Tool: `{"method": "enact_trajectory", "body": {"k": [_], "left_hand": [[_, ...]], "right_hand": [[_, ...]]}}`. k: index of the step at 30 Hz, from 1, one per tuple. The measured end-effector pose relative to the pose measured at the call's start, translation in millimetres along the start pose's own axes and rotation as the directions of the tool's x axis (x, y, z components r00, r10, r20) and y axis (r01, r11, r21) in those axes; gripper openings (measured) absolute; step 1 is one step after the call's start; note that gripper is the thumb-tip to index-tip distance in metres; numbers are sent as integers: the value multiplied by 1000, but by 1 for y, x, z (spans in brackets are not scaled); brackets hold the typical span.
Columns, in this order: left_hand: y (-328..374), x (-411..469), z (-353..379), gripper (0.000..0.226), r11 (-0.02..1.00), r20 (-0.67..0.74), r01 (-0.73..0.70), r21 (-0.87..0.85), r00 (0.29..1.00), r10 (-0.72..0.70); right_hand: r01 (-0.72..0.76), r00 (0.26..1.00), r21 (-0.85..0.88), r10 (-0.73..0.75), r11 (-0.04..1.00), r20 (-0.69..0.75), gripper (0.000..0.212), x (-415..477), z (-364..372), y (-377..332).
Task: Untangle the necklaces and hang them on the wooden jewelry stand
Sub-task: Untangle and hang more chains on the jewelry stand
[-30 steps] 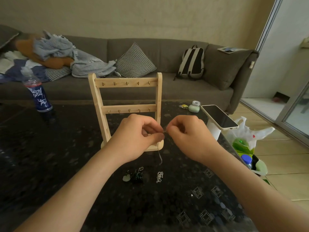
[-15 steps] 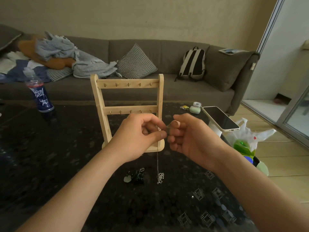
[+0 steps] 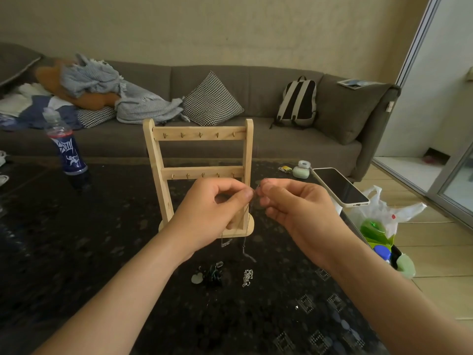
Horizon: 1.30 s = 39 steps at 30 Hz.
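Observation:
The wooden jewelry stand (image 3: 198, 155) stands upright on the dark table, with two bars of small hooks that carry nothing. In front of its lower bar my left hand (image 3: 212, 213) and my right hand (image 3: 289, 211) pinch a thin silver necklace (image 3: 244, 242) between their fingertips, held close together. Its chain hangs down in loops, clear of the table. Below, on the table, lie a silver chain heap (image 3: 247, 277) and a dark tangle with a pale green pendant (image 3: 208, 275).
A blue bottle (image 3: 67, 152) stands at the table's left. A phone (image 3: 339, 187) on a white stand and a small green case (image 3: 300, 171) are at the right edge. A plastic bag (image 3: 378, 221) sits on the floor at the right. A sofa runs behind.
Both hands have risen a little with the necklace. Its chain has lifted off the silver heap on the table and now hangs free in loops below my fingers.

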<state>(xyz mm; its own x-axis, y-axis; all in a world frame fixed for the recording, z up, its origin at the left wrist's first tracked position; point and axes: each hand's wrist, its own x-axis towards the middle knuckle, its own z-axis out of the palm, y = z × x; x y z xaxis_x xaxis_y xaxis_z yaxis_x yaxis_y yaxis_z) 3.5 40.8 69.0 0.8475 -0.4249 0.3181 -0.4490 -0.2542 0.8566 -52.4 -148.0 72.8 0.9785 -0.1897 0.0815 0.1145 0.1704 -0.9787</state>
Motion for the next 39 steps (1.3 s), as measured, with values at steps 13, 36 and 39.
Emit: {"method": "enact_trajectory", "body": {"k": [13,36,39], "left_hand": [[-1,-1,1,12,985,-62,-43,167,997,54],[-10,0,-2,9,977,15,24,211,1000,-28],[-9,1,0,8,978,10,47,205,999,-50]], "right_hand": [[-31,999,108,33,994,-16,14,3,2,-2],[-19,993,205,43,979,-113,20,6,-1,-4],[91,991,-179,-108,980,-85,36,1,-2,-6]]}}
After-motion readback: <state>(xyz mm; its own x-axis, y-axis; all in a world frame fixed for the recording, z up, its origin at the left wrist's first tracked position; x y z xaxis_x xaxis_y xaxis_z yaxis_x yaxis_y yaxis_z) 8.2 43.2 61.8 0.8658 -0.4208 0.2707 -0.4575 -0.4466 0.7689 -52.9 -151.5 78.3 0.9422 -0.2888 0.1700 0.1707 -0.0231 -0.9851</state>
